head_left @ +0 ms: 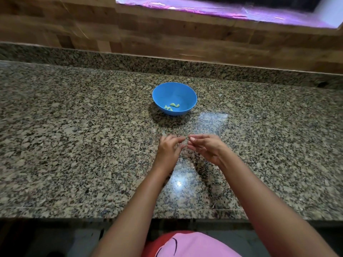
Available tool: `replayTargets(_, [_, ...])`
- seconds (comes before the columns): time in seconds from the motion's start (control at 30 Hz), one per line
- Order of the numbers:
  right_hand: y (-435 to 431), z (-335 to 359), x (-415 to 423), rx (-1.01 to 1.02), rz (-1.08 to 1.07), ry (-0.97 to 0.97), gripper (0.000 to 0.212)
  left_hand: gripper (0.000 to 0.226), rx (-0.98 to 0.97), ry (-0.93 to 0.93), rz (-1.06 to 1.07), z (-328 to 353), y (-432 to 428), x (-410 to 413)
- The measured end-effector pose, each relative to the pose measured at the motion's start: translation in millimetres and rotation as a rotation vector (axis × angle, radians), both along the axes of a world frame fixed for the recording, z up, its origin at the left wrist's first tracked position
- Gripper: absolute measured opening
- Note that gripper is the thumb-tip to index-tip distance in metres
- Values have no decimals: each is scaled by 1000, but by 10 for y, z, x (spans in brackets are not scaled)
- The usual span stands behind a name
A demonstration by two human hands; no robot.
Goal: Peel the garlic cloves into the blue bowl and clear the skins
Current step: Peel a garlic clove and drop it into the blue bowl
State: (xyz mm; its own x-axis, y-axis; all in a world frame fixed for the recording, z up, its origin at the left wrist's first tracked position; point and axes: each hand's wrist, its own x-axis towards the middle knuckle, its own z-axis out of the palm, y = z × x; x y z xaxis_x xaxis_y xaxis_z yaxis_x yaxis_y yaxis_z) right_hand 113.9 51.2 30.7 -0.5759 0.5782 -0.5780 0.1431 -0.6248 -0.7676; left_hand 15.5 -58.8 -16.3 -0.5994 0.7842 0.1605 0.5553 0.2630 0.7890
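Observation:
The blue bowl (174, 98) stands on the granite counter (74, 145) near the middle, with a few pale peeled garlic cloves (172, 106) at its bottom. Just in front of the bowl my left hand (168, 148) and my right hand (207, 148) meet fingertip to fingertip, low over the counter. Their fingers are curled and pinch a thin, pale, blurred scrap that looks like garlic skin (183, 144). Another faint pale scrap (163, 133) lies on the stone just beyond my left fingers.
A raised granite ledge (167, 65) and a wood-panelled wall (167, 38) close off the back of the counter. The front edge of the counter (92, 215) runs below my forearms. My pink and red clothing (189, 243) shows at the bottom.

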Motion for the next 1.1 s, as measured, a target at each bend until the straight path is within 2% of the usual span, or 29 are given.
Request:
replayTargets(0.13, [-44,-73,26,279,52,-185,15,26,3,-36,68,4,10,-12])
replayTargets(0.23, [-130,-88,57,473,261,-328,11,25,1,-85,63,-18,-70,-28])
replayTargets(0.43, [-388,-82,52,659,628,-493,14,24,14,-77,81,-70,-217,-9])
replayTargets(0.6, [-470,-94,42,815,705,-595,14,24,4,-82,70,-80,-254,73])
replayTargets(0.73, [-391,-97,75,689,486,-432,11,21,31,-154,23,-67,-234,121])
replayTargets(0.83, [-326,-66,129,435,225,-195,16,16,81,-532,-3,-17,-182,154])
replayTargets(0.9, [-291,-38,145,351,131,-92,17,18,154,-822,14,18,-132,160])
replayTargets(0.93, [-278,-19,152,316,105,-67,17,21,178,-905,7,31,-110,153])
replayTargets(1.0, [-250,20,166,204,49,-20,18,23,197,-961,-36,61,-74,134])
replayTargets(1.1, [-203,92,187,43,15,39,14,16,223,-978,-61,101,-8,115])
